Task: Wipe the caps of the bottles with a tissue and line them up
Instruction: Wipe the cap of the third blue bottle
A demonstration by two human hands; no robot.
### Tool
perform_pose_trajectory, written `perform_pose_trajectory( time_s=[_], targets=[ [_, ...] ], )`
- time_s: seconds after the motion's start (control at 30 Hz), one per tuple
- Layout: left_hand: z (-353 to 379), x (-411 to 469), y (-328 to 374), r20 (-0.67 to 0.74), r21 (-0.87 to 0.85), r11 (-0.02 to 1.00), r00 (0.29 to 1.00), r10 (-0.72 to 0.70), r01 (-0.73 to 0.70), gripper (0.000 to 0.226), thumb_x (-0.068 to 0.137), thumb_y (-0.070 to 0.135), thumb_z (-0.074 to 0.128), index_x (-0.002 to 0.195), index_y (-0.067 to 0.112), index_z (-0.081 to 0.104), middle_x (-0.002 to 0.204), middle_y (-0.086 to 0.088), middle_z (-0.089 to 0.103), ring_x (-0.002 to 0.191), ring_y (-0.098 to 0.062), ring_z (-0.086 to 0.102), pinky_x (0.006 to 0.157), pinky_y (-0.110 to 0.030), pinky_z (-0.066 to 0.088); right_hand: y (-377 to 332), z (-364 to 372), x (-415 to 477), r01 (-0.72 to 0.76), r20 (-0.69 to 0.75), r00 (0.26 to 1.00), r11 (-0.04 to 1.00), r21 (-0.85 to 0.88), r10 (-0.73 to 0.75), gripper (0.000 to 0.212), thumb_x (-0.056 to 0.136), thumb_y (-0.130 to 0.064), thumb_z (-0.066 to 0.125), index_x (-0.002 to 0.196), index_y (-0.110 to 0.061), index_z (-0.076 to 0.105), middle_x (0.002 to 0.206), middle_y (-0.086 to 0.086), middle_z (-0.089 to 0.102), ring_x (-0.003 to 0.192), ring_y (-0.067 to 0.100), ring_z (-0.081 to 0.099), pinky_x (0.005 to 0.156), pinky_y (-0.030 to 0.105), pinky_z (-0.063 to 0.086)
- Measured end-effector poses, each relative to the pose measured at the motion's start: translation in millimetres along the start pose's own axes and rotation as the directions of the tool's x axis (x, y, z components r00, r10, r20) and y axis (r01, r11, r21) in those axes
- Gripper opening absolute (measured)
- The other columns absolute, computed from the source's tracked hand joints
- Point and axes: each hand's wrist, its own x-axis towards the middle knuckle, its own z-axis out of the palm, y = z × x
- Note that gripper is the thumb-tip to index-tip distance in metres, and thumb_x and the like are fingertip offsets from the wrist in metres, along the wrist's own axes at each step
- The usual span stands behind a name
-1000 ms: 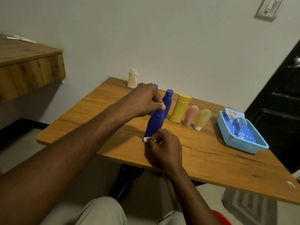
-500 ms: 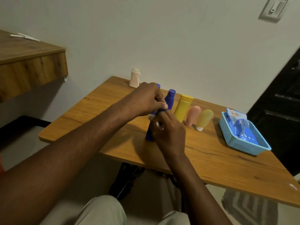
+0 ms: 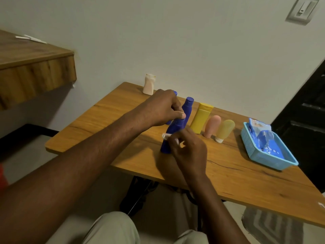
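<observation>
On my feed, a wooden desk [image 3: 246, 176] carries a blue basket [image 3: 260, 155] at its right. A row stands toward the wall: blue bottle [image 3: 188, 107], yellow bottle [image 3: 201, 118], pink tube [image 3: 212, 126] and yellow tube [image 3: 225, 128]. A white bottle [image 3: 149, 84] stands apart at the far corner.

The left hand [image 3: 161, 110] curls its fingers round the upper part of the tilted bottle [image 3: 171, 131], also blue, which leans just in front of the row with its lower end at or near the wood. The right hand [image 3: 190, 150] pinches a small white tissue [image 3: 166, 135] between fingers and thumb, against the tilted bottle's side.

I judge this bottle to be light, stiff plastic, smooth enough to slip. The narrow upper part where the left hand has it looks the surest hold while the tissue works. Which end bears the cap I cannot tell.
</observation>
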Motion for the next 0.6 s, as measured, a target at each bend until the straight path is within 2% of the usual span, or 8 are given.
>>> perform_pose_trajectory(
  time_s=[0.13,0.2,0.3,0.4,0.5,0.6],
  targets=[
    [1,0,0,0.005,-0.009,1.000,1.000,0.005,-0.005,0.013,0.092,0.027,0.075,0.100,0.019,0.081,0.090,0.009,0.074,0.083,-0.005,0.066,0.069,-0.019,0.047,6,-17,22,0.073,-0.189,0.980,0.995,0.065,-0.060,0.007,0.092,-0.014,0.075,0.093,-0.012,0.068,0.091,-0.001,0.066,0.081,0.011,0.060,0.065,0.034,0.053],
    [0,0,-1,0.005,-0.020,1.000,1.000,0.012,-0.012,0.013,0.092,0.026,0.075,0.100,0.018,0.081,0.089,0.008,0.074,0.083,-0.006,0.067,0.070,-0.021,0.048,9,-17,24,0.072,-0.215,0.975,0.993,0.098,-0.050,0.005,0.093,-0.012,0.073,0.097,-0.011,0.070,0.094,-0.002,0.066,0.085,0.007,0.059,0.067,0.029,0.052],
    [1,0,-1,0.002,-0.015,1.000,1.000,0.010,-0.010,0.013,0.092,0.026,0.074,0.101,0.018,0.080,0.086,0.011,0.072,0.081,-0.004,0.066,0.067,-0.018,0.044,18,-10,11,0.043,-0.195,0.981,0.981,0.187,-0.006,0.009,0.093,-0.008,0.072,0.101,-0.013,0.073,0.098,-0.006,0.068,0.092,0.009,0.064,0.072,0.033,0.055],
    [1,0,-1,0.000,-0.013,1.000,1.000,0.005,-0.005,0.015,0.092,0.028,0.074,0.102,0.018,0.081,0.093,0.007,0.076,0.084,-0.005,0.067,0.070,-0.018,0.047,26,-2,-7,-0.080,-0.118,0.987,0.970,0.231,0.109,0.012,0.089,-0.007,0.075,0.095,-0.017,0.073,0.094,-0.011,0.069,0.092,0.009,0.065,0.075,0.037,0.057],
    [1,0,-2,0.004,0.002,1.000,1.000,0.009,-0.009,0.014,0.092,0.028,0.075,0.102,0.020,0.081,0.094,0.008,0.076,0.085,-0.005,0.066,0.066,-0.016,0.043,30,1,-18,-0.276,0.081,0.961,0.945,0.176,0.265,0.012,0.086,-0.016,0.077,0.087,-0.026,0.073,0.089,-0.015,0.068,0.088,0.004,0.063,0.077,0.034,0.056],
    [1,0,-2,0.002,0.011,1.000,1.000,0.019,-0.019,0.015,0.092,0.029,0.074,0.102,0.021,0.082,0.093,0.009,0.076,0.084,-0.003,0.065,0.064,-0.016,0.040,32,-2,-17,-0.355,0.213,0.921,0.928,0.117,0.325,0.014,0.084,-0.020,0.079,0.082,-0.030,0.070,0.085,-0.015,0.068,0.086,0.000,0.063,0.076,0.029,0.056]
  ],
)
